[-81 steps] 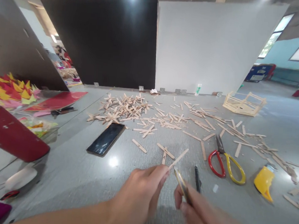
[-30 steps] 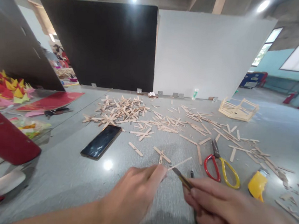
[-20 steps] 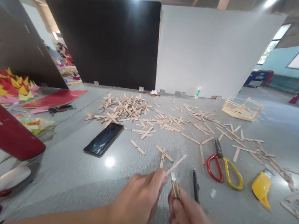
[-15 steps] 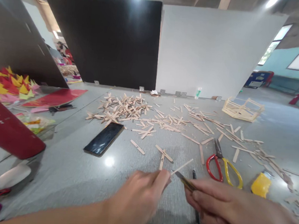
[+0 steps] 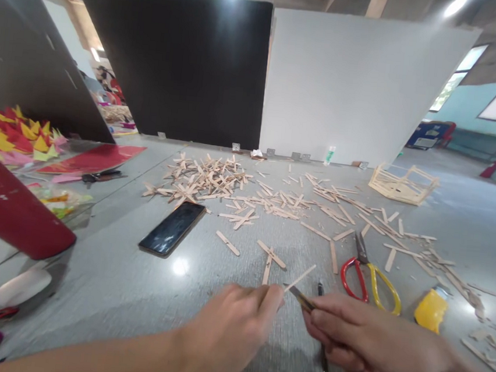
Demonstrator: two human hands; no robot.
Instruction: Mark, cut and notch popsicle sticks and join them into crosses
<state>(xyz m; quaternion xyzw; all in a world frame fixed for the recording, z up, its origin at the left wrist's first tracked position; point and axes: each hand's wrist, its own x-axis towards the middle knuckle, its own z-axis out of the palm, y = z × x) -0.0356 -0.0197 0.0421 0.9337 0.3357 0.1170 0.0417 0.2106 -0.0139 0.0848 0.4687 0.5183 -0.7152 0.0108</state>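
Above the grey table (image 5: 122, 302), the left hand (image 5: 235, 322) pinched a thin wooden stick (image 5: 302, 277) between its fingers, while the right hand (image 5: 369, 338) had its fingers wrapped around a knife (image 5: 302, 299). The blade lay by the stick's near end, contact unclear; scissors (image 5: 361, 256) rested beyond the right hand.

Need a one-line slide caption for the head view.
Left hand grips a thin wooden stick while the right hand holds a knife close to it, scissors lying beyond.

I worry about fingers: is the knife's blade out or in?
Out: the blade projects from the knife in the right hand, close to the thin stick held by the left hand.
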